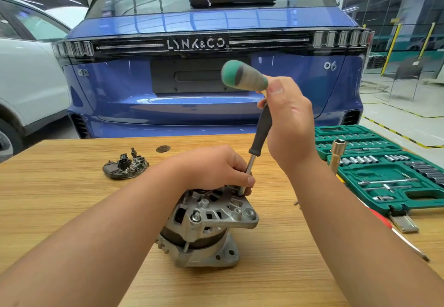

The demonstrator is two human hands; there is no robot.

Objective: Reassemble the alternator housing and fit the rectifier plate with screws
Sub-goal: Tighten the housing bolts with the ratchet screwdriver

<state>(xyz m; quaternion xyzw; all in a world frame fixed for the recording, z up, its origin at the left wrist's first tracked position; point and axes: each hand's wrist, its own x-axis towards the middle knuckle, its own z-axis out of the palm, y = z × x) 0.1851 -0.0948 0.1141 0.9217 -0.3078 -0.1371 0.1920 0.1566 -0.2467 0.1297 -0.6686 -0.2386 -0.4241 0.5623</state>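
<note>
- The alternator housing (206, 225) stands on the wooden table (60, 186), near its middle and close to the person, with its finned aluminium end facing up.
- The left hand (211, 167) rests on top of the housing; its fingers curl around the metal shaft of a nut driver (257, 129) just above where the tip meets the housing's upper edge.
- The right hand (288, 124) grips the driver higher up, at the junction of its dark shank and its green-and-grey handle, with the thumb pointing up along the handle.
- The driver leans, its handle tilted up and to the left, its tip down at the far right side of the housing top.
- The rectifier plate (126, 166), a dark part with tangled metal pieces on it, lies on the table to the left of the housing, well apart from it and untouched.
- An open green socket set case (384, 170) sits at the table's right edge, its rows of sockets and bits showing.
- A brass-coloured deep socket (337, 155) stands tilted at the case's left side.
- A small loose screw (296, 202) lies on the table between the right forearm and the case.
- Behind the table is the rear of a blue car (216, 86), and a white car (26, 78) is at the left.
</note>
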